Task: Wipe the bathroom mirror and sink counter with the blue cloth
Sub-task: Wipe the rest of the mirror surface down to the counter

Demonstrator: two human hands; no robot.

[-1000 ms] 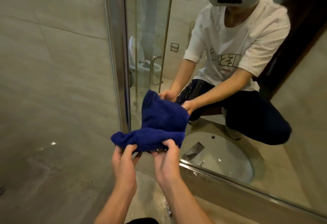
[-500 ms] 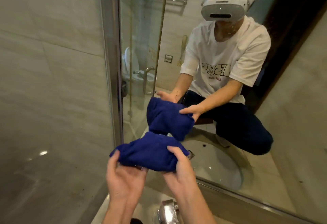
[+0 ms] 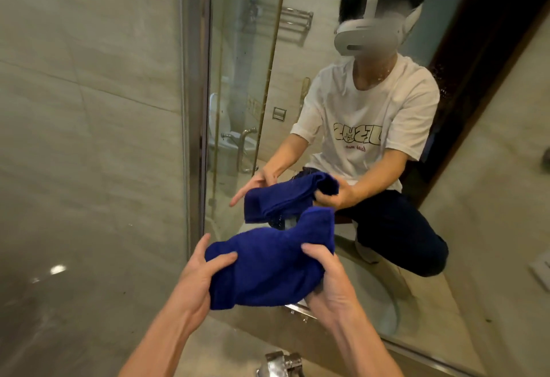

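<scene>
The blue cloth is bunched between both hands in front of the bathroom mirror. My left hand grips its left end, thumb on top. My right hand grips the right end with curled fingers. The cloth's upper corner lies close to the glass; whether it touches I cannot tell. The mirror shows the reflection of the person crouching on the counter with the cloth. A strip of the sink counter shows below the hands.
A chrome faucet sits at the bottom edge under my hands. A tiled wall fills the left, ending at the mirror's metal frame. The mirror reflects the sink basin, a toilet and a towel rack.
The view has tilted upward and the hands with the cloth sit lower in view. The cloth has been regathered, spread wider between the hands, and the faucet has come into view.
</scene>
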